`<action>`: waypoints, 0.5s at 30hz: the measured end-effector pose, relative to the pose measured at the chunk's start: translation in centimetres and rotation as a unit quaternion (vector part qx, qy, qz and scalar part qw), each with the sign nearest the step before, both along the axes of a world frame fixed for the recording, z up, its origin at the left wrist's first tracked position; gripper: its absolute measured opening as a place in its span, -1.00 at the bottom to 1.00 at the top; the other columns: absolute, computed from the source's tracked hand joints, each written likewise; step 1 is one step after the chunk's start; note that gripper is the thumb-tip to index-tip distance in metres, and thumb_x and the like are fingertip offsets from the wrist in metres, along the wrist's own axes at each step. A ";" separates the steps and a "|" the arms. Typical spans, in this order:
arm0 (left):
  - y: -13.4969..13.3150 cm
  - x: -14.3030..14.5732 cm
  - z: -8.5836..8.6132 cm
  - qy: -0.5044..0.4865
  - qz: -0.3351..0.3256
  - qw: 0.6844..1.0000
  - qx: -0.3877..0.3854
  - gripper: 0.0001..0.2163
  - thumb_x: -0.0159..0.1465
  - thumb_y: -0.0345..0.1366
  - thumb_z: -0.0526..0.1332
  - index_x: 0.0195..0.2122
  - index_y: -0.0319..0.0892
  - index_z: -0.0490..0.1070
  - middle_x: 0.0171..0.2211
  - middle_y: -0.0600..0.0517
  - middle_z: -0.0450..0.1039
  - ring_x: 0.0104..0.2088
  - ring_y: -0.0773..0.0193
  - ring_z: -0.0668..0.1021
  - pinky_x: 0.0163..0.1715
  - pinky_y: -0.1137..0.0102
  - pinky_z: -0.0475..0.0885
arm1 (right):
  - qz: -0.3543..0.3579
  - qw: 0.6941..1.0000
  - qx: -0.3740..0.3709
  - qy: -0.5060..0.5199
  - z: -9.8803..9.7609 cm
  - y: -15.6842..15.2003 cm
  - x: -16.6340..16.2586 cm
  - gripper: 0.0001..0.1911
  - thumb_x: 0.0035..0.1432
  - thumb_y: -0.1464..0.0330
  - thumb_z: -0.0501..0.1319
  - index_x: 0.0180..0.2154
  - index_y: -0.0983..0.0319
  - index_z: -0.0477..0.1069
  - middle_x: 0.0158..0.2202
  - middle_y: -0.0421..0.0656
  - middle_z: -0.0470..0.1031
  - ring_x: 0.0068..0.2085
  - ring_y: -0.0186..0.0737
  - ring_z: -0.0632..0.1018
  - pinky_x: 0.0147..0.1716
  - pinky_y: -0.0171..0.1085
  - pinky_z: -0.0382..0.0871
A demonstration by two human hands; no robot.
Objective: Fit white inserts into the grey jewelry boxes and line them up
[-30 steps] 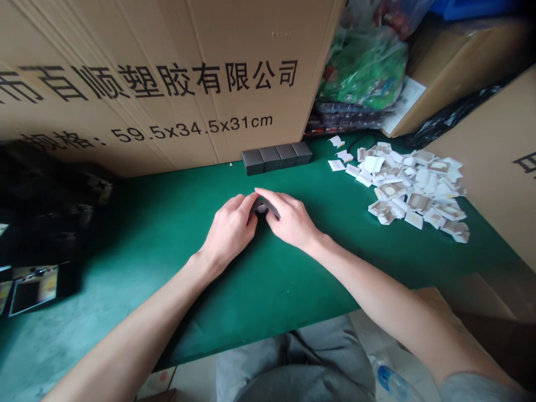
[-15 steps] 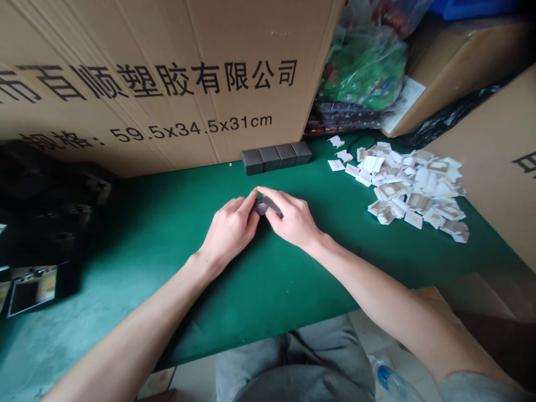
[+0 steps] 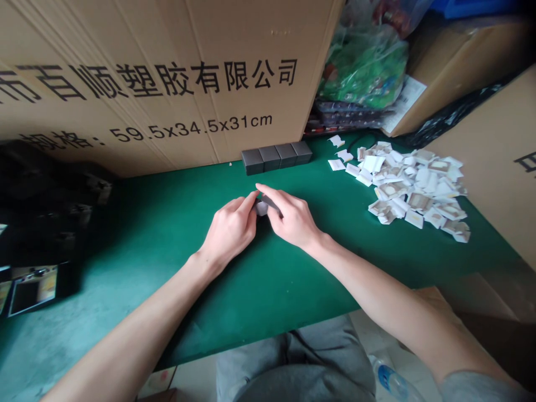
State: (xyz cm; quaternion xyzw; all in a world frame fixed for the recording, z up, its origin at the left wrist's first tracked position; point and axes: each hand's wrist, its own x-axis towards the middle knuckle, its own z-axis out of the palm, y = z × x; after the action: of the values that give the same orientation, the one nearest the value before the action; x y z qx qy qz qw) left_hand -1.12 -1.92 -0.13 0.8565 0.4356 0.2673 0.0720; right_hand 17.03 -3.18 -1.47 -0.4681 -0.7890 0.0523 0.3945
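1. The left hand and right hand pinch a small dark case between them over the tabletop; they hide much of it.
2. Just beyond, four dark boxes line up before a printed carton that walls off the back.
3. White folded pieces lie heaped at right; dark objects crowd the left.
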 end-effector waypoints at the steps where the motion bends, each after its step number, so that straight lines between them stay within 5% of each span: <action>1: 0.0 0.0 0.0 -0.004 0.000 1.000 -0.001 -0.64 0.42 -0.40 -0.02 0.13 -0.31 0.45 -0.29 -0.12 0.56 -0.36 0.19 0.55 -0.34 0.32 0.48 | -0.001 1.000 0.001 0.001 0.0 0.0 0.0 -0.50 0.33 0.51 0.02 0.24 0.17 0.35 0.03 -0.10 0.61 -0.03 -0.20 0.64 0.00 -0.19 0.60; 15: 0.0 0.1 -0.2 -0.009 0.005 1.000 0.012 -0.68 0.38 -0.44 0.00 0.02 -0.26 0.48 -0.31 -0.11 0.58 -0.36 0.20 0.59 -0.34 0.34 0.49 | -0.003 1.000 -0.001 0.012 -0.2 -0.1 -0.1 -0.52 0.29 0.50 0.06 0.21 0.17 0.38 0.08 -0.12 0.60 0.01 -0.18 0.64 0.06 -0.18 0.59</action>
State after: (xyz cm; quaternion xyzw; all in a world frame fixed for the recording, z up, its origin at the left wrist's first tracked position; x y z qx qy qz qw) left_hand -1.03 -1.89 -0.37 0.8525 0.4363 0.2807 0.0647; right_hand 16.92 -3.23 -1.65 -0.4704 -0.7827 0.0574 0.4035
